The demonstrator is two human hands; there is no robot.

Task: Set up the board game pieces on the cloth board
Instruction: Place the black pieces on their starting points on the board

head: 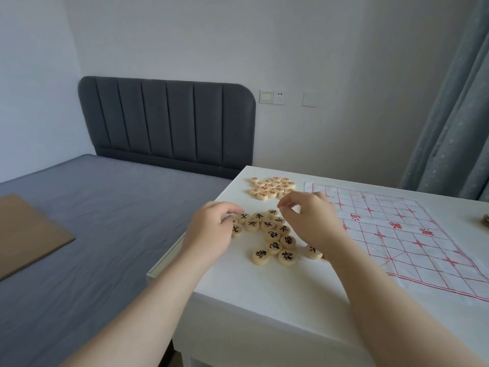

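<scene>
You have two groups of round, flat wooden discs on the smooth white table [264, 300], and one cloth board [412, 250]. The black-lettered pieces [274, 247] lie face up in a loose cluster near the table's left edge; fourteen show, and your hands may cover more. The red-lettered pieces [272, 187] sit packed together farther back, too small and tight to count surely.

The cloth board lies flat at the right, apart from both groups and bare of pieces. It is thin white fabric, creased, printed with a red grid and red characters across its middle band. Its long axis runs from the far side toward you, slanting to the near right.

Your left hand [211, 229] has its fingers curled down onto the left edge of the black cluster; whether it grips a disc, I cannot tell. Your right hand [309, 218] hovers over the cluster's far side, thumb and forefinger tips together; I cannot tell if anything is between them.

Left of the table stands one bed [92, 221] with a grey sheet and a padded, channelled headboard [166, 123].
</scene>
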